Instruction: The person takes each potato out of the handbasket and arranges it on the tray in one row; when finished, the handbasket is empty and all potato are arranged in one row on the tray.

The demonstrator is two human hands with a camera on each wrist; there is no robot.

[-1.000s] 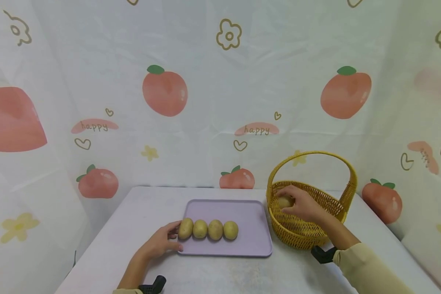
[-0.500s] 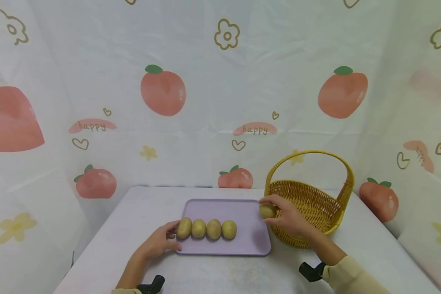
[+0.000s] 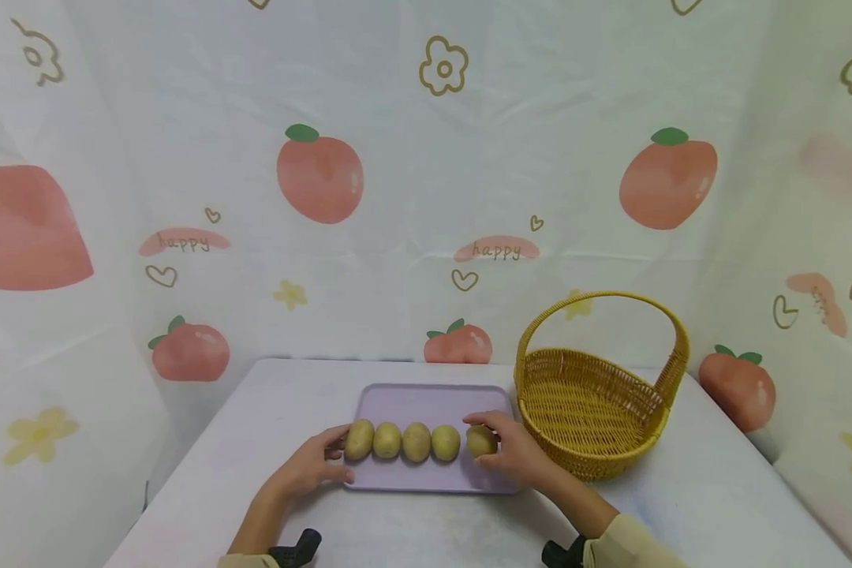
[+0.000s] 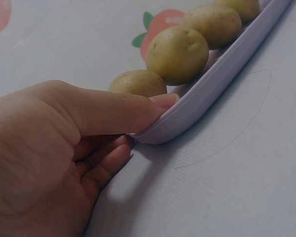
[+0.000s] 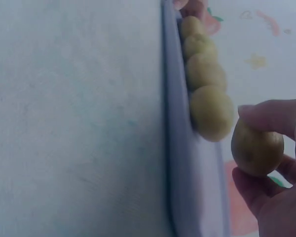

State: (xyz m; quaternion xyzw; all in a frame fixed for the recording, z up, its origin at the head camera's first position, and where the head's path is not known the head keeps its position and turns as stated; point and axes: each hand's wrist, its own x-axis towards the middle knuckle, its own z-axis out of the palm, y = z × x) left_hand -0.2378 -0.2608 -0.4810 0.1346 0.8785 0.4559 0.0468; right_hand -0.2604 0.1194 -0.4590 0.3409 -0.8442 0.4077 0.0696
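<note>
A lavender tray (image 3: 433, 404) (image 4: 222, 74) (image 5: 175, 148) lies mid-table with several yellow potatoes in a row (image 3: 401, 442) (image 4: 177, 54) (image 5: 209, 111). My right hand (image 3: 495, 451) (image 5: 242, 143) grips one more potato (image 3: 480, 440) (image 5: 260, 148) just right of the row, level with the others. Whether it rests on the tray I cannot tell. My left hand (image 3: 342, 456) (image 4: 145, 123) holds the tray's near-left corner, with the thumb on the rim and the fingers curled at the edge, beside the leftmost potato (image 3: 359, 440) (image 4: 137, 83).
A yellow wicker basket (image 3: 596, 442) with a tall hoop handle stands right of the tray, with no potatoes showing inside. A fruit-print cloth hangs behind the white table (image 3: 681, 489). Black wrist mounts (image 3: 294, 548) sit near the front edge.
My right hand lifted a potato out of the basket and carried it left and down to the right end of the row. The left hand stayed at the tray's corner.
</note>
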